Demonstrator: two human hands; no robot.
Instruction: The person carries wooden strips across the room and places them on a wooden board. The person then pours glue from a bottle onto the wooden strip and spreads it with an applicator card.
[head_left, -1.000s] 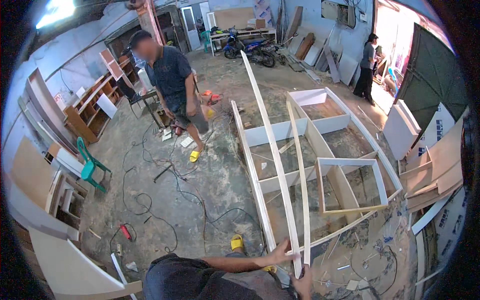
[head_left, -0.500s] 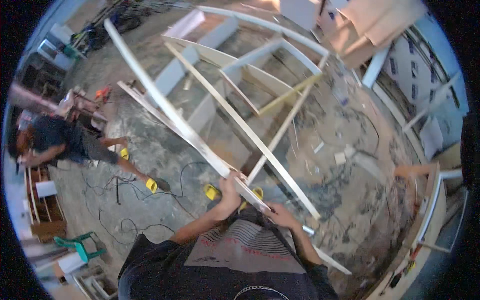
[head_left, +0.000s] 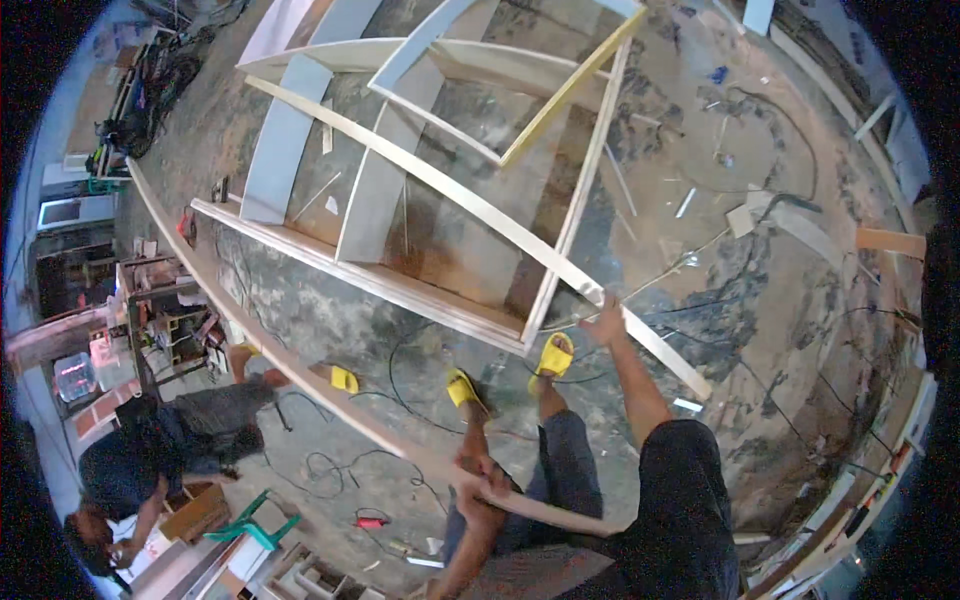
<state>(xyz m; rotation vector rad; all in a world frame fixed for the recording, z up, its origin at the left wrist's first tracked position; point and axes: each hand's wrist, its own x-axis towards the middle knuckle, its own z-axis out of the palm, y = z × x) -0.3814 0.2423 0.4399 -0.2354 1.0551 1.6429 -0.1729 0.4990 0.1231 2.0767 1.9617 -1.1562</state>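
In my left hand (head_left: 482, 490), closed around it near its lower end, is a long, thin wooden strip (head_left: 240, 315) that runs up to the far left. My right hand (head_left: 604, 322) reaches forward with its fingers spread, touching the edge of a second pale wooden strip (head_left: 480, 208). That second strip lies slantwise across a large wooden frame (head_left: 370, 278) on the floor. Curved panels (head_left: 275, 150) stand as dividers within the frame. On top of it sits a smaller angled frame with a yellowish rail (head_left: 570, 90).
At the left a co-worker (head_left: 170, 440) bends forward, near a green plastic stool (head_left: 258, 522). Cables (head_left: 340, 470) and offcuts (head_left: 686, 203) litter the floor. Shelving with clutter (head_left: 165, 330) stands at the left; boards (head_left: 880, 480) line the right side.
My right hand has let go of the held strip and moved forward to the strip on the frame. The held strip has swung left and down, now in my left hand alone.
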